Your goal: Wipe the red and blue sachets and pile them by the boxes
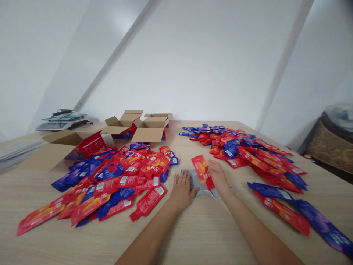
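In the head view, my right hand [218,177] is closed on a red pouch [202,168] with an orange fruit picture, held above the table. Beneath it lies a sheet of clear, wrinkled plastic that looks like bubble wrap [195,181]. My left hand [181,189] rests flat on the left edge of this sheet, fingers stretched out. Left of that hand is a pile of red and blue pouches [118,176], the nearest being a red pouch [149,201] with a barcode. To the right spreads another pile of red and blue pouches [248,151].
Open cardboard boxes [149,133] stand at the back left, with another open box [52,151] nearer. A few loose pouches [286,211] lie at the front right. Flat items with a cable [64,118] are stacked far left. A patterned chair [331,147] stands beyond the right edge.
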`<act>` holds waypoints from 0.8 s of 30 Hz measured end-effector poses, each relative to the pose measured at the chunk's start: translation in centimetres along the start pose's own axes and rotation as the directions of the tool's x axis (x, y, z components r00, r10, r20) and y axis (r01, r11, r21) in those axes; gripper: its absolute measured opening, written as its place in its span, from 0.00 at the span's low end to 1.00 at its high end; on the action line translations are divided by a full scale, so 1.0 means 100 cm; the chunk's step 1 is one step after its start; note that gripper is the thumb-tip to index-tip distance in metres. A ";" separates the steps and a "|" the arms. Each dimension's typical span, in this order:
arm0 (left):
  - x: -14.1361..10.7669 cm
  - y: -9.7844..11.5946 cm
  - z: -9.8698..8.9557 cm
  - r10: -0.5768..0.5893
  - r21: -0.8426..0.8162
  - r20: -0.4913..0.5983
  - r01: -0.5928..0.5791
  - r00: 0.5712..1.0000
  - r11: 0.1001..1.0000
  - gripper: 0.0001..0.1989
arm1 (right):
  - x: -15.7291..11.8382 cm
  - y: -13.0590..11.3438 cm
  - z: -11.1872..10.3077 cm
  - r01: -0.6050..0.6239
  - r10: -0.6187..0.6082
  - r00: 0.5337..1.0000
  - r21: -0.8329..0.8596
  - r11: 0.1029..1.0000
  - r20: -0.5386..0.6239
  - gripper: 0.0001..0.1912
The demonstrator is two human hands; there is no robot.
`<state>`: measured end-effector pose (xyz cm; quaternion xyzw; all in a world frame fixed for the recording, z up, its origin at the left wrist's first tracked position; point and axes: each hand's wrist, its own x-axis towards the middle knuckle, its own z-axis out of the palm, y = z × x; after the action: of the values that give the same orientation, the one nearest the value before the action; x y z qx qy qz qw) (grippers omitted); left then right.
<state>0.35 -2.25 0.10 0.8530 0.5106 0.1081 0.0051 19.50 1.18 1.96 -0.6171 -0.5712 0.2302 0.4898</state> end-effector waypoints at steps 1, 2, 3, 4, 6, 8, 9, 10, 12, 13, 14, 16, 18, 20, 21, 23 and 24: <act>0.000 0.000 0.000 0.004 0.000 0.006 -0.004 1.000 1.000 0.35 | -0.006 0.002 0.011 0.030 -0.020 0.996 -0.113 0.993 0.090 0.27; 0.000 0.000 0.001 0.004 0.002 0.011 -0.004 1.000 1.000 0.34 | -0.012 0.003 0.020 0.094 -0.056 0.985 -0.232 0.968 0.166 0.27; 0.000 0.000 0.001 0.002 0.006 0.018 -0.002 1.000 1.000 0.33 | -0.017 0.004 0.027 0.179 -0.103 0.967 -0.337 0.924 0.231 0.27; 0.000 0.000 0.001 -0.003 0.010 0.025 0.002 1.000 1.000 0.33 | -0.022 0.005 0.032 0.266 -0.150 0.945 -0.420 0.868 0.290 0.27; 0.000 0.000 0.001 -0.013 0.019 0.047 0.012 0.999 1.000 0.33 | -0.029 0.004 0.037 0.400 -0.199 0.894 -0.511 0.761 0.402 0.27; 0.001 0.001 0.000 -0.024 0.025 0.074 0.022 0.997 0.999 0.34 | -0.033 0.001 0.038 0.463 -0.183 0.853 -0.548 0.697 0.488 0.28; 0.001 0.001 -0.001 -0.032 0.028 0.086 0.029 0.996 0.999 0.34 | -0.033 0.000 0.036 0.479 -0.171 0.841 -0.560 0.676 0.513 0.29; 0.001 0.001 -0.002 -0.039 0.032 0.092 0.036 0.995 0.999 0.34 | -0.032 0.000 0.033 0.483 -0.160 0.839 -0.578 0.658 0.520 0.29; 0.001 0.002 -0.002 -0.047 0.040 0.096 0.043 0.994 0.998 0.33 | -0.026 0.003 0.024 0.453 -0.126 0.863 -0.641 0.620 0.489 0.30; 0.001 0.002 -0.002 -0.048 0.044 0.094 0.044 0.994 0.998 0.33 | -0.022 0.006 0.017 0.425 -0.104 0.882 -0.680 0.597 0.460 0.30; 0.001 0.002 -0.002 -0.048 0.048 0.090 0.043 0.995 0.998 0.34 | -0.017 0.010 0.010 0.390 -0.080 0.902 -0.721 0.573 0.425 0.30; 0.001 0.002 -0.001 -0.046 0.052 0.084 0.042 0.995 0.998 0.34 | -0.008 0.019 -0.003 0.312 -0.036 0.937 -0.788 0.531 0.347 0.28; 0.001 0.001 0.000 -0.052 0.055 0.082 0.048 0.995 0.997 0.34 | -0.002 0.027 -0.011 0.245 -0.013 0.961 -0.824 0.512 0.278 0.26; 0.001 0.000 0.001 -0.055 0.056 0.081 0.051 0.995 0.997 0.34 | 0.001 0.032 -0.014 0.192 -0.005 0.975 -0.830 0.523 0.222 0.29; 0.001 0.000 0.002 -0.054 0.057 0.078 0.050 0.995 0.997 0.34 | 0.002 0.034 -0.014 0.172 -0.005 0.979 -0.822 0.543 0.202 0.30; 0.000 -0.001 0.002 -0.048 0.059 0.068 0.044 0.997 0.997 0.33 | 0.006 0.037 -0.016 0.133 0.002 0.985 -0.775 0.617 0.170 0.28; 0.000 -0.001 0.003 -0.045 0.062 0.065 0.041 0.997 0.997 0.33 | 0.008 0.038 -0.019 0.108 0.006 0.989 -0.737 0.667 0.150 0.27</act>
<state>0.33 -2.16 -0.18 0.8446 0.5316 0.0641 -0.0015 23.09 1.77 -0.30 -0.7291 -0.6652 0.0064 0.1609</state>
